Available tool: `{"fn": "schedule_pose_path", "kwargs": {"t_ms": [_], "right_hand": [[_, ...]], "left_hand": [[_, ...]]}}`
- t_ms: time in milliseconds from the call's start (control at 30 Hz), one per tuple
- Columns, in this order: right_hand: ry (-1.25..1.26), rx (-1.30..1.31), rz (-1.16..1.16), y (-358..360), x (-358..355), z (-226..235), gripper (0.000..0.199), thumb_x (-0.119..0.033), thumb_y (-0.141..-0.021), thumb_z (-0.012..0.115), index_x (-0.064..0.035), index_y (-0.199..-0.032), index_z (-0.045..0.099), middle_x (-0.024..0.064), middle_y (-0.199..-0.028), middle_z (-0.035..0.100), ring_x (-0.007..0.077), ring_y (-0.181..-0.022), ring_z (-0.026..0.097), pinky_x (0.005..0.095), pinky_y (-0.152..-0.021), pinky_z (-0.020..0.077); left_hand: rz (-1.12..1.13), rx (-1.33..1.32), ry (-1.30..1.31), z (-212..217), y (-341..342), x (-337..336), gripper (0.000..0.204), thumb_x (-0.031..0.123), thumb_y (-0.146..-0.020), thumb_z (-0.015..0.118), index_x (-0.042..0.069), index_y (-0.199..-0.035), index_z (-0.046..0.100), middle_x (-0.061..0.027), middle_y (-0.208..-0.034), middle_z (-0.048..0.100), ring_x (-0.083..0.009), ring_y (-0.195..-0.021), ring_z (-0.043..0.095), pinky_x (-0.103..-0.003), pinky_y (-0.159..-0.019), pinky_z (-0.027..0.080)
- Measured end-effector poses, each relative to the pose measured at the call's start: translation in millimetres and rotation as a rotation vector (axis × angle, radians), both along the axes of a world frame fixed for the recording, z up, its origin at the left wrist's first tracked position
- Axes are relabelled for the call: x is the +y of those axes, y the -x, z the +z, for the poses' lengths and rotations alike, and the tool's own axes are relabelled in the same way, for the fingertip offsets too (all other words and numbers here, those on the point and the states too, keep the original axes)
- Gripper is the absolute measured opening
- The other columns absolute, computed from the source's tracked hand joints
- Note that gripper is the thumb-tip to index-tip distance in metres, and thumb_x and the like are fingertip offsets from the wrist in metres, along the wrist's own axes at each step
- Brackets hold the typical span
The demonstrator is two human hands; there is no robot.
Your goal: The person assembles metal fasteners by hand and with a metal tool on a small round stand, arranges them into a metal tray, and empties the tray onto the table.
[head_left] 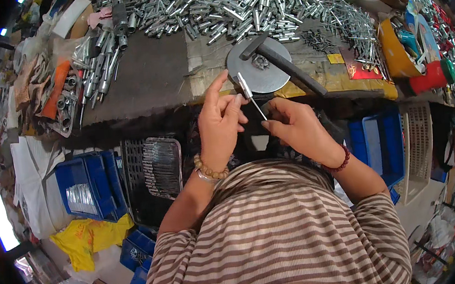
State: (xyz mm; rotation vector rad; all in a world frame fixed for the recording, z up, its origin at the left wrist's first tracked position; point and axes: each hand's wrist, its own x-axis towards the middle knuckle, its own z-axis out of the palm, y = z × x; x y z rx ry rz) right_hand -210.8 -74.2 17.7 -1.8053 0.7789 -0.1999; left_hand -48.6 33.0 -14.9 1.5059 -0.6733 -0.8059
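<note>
My right hand (pixel 298 127) pinches the lower end of a thin metal rod between thumb and fingers. At the rod's far end is a thicker shiny cylindrical sleeve (pixel 244 85). The piece slants up to the left, over the bench's front edge. Close beside the sleeve is my left hand (pixel 222 119), its index finger stretched out and the other fingers loosely bent. Whether its fingertips touch the sleeve I cannot tell. Just beyond lies a round grey metal plate (pixel 254 79), with a hammer (pixel 285 62) resting across it, its handle pointing toward the near right.
Many loose metal sleeves (pixel 236 7) are heaped along the back of the bench (pixel 150 75). Thin rods (pixel 356 28) lie at right, near a yellow container (pixel 393 44). Tools (pixel 103 72) crowd the left. Blue bins (pixel 86 185) and a basket (pixel 162 164) stand below.
</note>
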Motion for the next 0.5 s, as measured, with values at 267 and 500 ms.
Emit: {"fn": "schedule_pose_path", "kwargs": {"t_ms": [267, 500], "right_hand": [[-0.032, -0.11, 0.025, -10, 31, -23, 0.02, -0.009, -0.093, 0.072, 0.001, -0.108, 0.063, 0.0085, -0.072, 0.061, 0.0108, -0.063, 0.056, 0.0306, -0.058, 0.0465], [-0.167, -0.034, 0.177, -19, 44, -23, 0.029, -0.004, -0.097, 0.068, 0.0003, -0.125, 0.062, 0.0044, -0.092, 0.068, 0.0081, -0.082, 0.062, 0.0262, -0.073, 0.0519]], "left_hand": [[0.126, 0.245, 0.114, -8, 7, 16, 0.063, 0.008, -0.097, 0.071, 0.002, -0.151, 0.039, -0.0049, -0.09, 0.07, -0.0063, -0.066, 0.057, -0.021, -0.054, 0.047], [0.327, 0.22, 0.11, -35, -10, 61, 0.057, 0.008, -0.091, 0.076, 0.004, -0.14, 0.047, -0.0025, -0.089, 0.068, -0.005, -0.064, 0.055, -0.02, -0.052, 0.042]]}}
